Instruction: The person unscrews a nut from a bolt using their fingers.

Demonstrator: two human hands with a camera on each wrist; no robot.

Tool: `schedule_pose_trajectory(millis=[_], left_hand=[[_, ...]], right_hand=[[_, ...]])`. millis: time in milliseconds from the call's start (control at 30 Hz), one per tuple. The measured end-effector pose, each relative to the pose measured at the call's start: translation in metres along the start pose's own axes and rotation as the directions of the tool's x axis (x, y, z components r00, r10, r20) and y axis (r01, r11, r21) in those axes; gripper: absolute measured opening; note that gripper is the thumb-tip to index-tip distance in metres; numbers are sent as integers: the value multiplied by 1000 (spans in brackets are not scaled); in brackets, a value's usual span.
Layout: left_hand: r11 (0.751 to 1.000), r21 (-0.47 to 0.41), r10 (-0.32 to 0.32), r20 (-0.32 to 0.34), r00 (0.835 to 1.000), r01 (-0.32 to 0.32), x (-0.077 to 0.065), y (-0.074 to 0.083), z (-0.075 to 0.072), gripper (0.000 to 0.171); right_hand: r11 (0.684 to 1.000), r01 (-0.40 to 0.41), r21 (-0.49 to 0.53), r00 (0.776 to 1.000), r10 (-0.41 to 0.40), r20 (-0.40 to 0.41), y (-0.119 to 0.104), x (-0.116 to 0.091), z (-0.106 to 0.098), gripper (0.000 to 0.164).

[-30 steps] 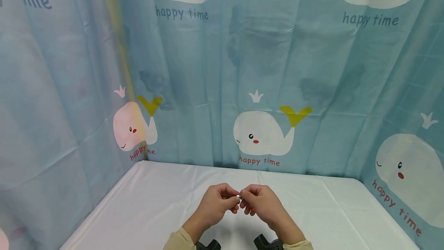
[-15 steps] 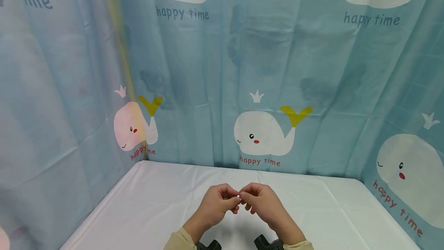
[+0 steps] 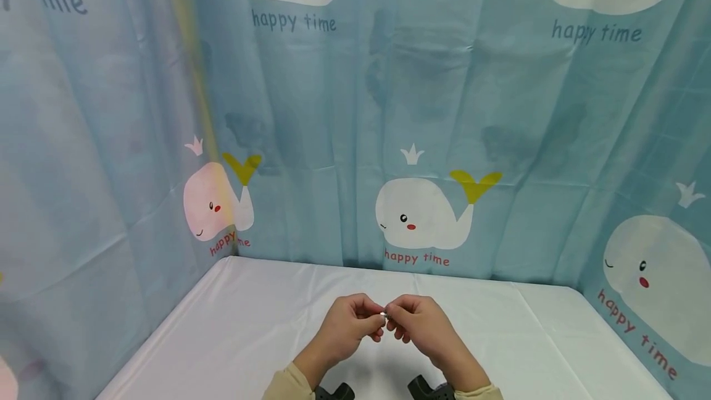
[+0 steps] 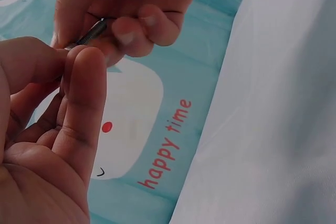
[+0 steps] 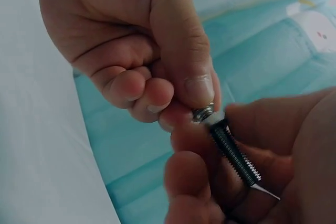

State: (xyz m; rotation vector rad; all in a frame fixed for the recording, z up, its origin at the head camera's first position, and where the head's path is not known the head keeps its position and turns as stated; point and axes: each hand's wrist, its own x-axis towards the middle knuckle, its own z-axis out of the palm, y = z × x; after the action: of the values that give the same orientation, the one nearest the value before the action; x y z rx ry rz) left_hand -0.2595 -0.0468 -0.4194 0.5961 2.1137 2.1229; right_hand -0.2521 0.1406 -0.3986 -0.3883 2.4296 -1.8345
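Note:
Fingertip to fingertip, my left hand (image 3: pixel 347 329) and right hand (image 3: pixel 419 325) meet above the front of the white table. Between them is a small metal bolt (image 5: pixel 233 153), only a silver glint in the head view. Its threaded shaft slants toward my right palm in the right wrist view and ends in a thin bright tip. My left thumb and fingers pinch its shiny end. The right thumb and index finger pinch close beside them, at a pale collar on the bolt. In the left wrist view the shaft (image 4: pixel 92 32) shows partly, the rest hidden by fingertips.
A white cloth covers the table (image 3: pixel 266 313). Behind and at both sides hangs a blue curtain (image 3: pixel 311 202) printed with white whales. Black wrist devices sit at the left wrist (image 3: pixel 336 392) and right wrist (image 3: pixel 430 389), beside beige sleeves.
Both hands stay in nearly the same place. The right fingertips shift slightly up and then back down at the bolt, while the left hand holds still.

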Motion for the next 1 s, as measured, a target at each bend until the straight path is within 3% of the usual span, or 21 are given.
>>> schedule_pose_trajectory(millis=[200, 533, 800, 1000], left_hand=[[1000, 5, -4, -17, 1000, 4, 2, -2, -1, 6], [999, 27, 20, -15, 1000, -19, 1, -1, -2, 5], [999, 37, 28, -18, 999, -28, 2, -1, -2, 5], [999, 31, 34, -13, 999, -34, 0, 0, -2, 5]], right_hand=[[1000, 17, 15, 1000, -16, -20, -3, 1, -2, 30], [999, 21, 42, 1000, -22, 18, -2, 0, 0, 18], [999, 2, 47, 1000, -3, 19, -1, 1, -1, 29], [1000, 19, 23, 1000, -19, 14, -1, 1, 0, 17]])
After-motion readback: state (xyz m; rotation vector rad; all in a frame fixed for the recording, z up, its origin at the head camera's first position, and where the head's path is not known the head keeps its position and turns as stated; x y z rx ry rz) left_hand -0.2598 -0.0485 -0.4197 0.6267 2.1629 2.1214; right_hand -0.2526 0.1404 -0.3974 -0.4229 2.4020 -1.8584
